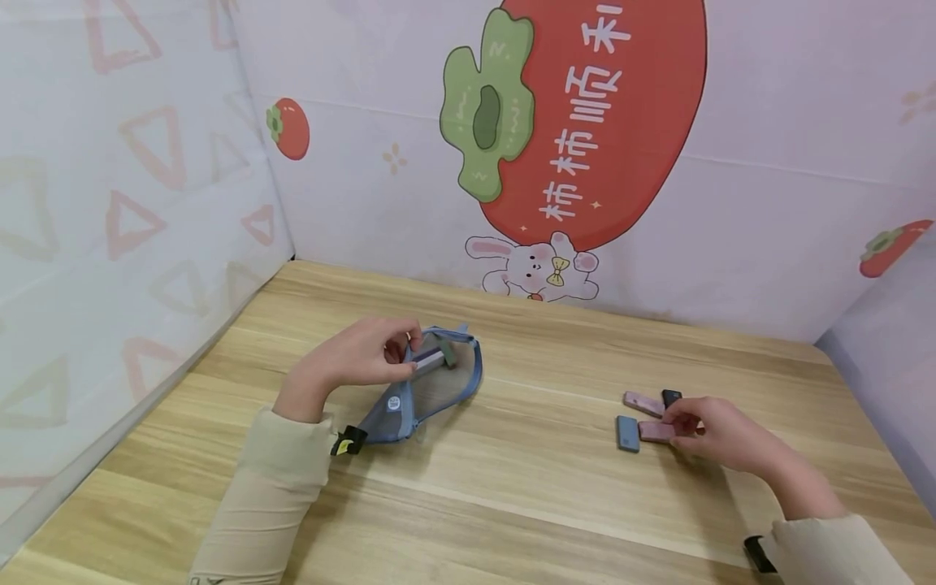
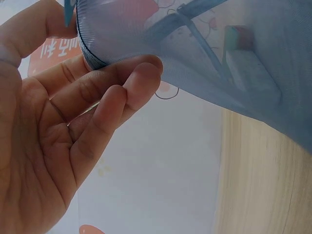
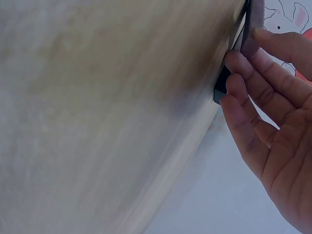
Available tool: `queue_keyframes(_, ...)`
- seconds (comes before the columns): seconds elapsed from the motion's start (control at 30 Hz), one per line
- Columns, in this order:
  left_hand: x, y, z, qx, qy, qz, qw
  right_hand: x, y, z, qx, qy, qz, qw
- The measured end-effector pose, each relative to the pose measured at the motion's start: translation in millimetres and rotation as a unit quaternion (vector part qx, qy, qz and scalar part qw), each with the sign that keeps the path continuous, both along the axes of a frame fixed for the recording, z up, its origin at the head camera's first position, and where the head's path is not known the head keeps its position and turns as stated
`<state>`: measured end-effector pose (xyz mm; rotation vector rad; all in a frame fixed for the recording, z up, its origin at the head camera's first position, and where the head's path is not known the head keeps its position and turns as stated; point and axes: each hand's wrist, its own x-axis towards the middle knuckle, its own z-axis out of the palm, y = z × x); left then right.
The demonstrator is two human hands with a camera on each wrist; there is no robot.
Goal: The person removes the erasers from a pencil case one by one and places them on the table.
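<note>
Head view showed the left hand [image 1: 369,353] with bent fingers, pinching the rim of a blue see-through bag [image 1: 382,421] on the desk [image 1: 526,487], perhaps to hold its mouth wide. A white block [image 1: 429,362] and a green block [image 1: 449,355] lay inside. Off to the right, the right hand [image 1: 720,435] pinched a pink block [image 1: 653,431] by one end, maybe because a blue block [image 1: 627,434] sat close to the other. Just behind were another pink block [image 1: 642,402] and a black block [image 1: 671,397]. The bag's round badge [image 1: 394,403] was too small to read. Big white writing [image 1: 581,114] on the wall's red fruit [image 1: 636,154] said 柿柿顺利.
</note>
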<state>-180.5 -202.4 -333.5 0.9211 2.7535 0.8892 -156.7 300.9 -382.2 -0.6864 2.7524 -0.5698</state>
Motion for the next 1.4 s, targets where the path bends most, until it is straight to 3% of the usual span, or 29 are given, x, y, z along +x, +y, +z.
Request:
queue_keyframes(0.67,-0.4,0,0.4,0.004,-0.003,-0.001,1.0000,1.5,1,-0.7,-0.002,-0.011,0.005,1.000)
queue_keyframes(1.0,0.3,0,0.1,0.002,0.003,-0.003,1.0000,4.9,3,0.2,-0.006,0.013,-0.001,1.000)
queue_keyframes(1.4,0.6,0,0.3,0.001,0.004,-0.002,1.0000,7.0,-4,10.2,-0.014,0.077,-0.002,0.997)
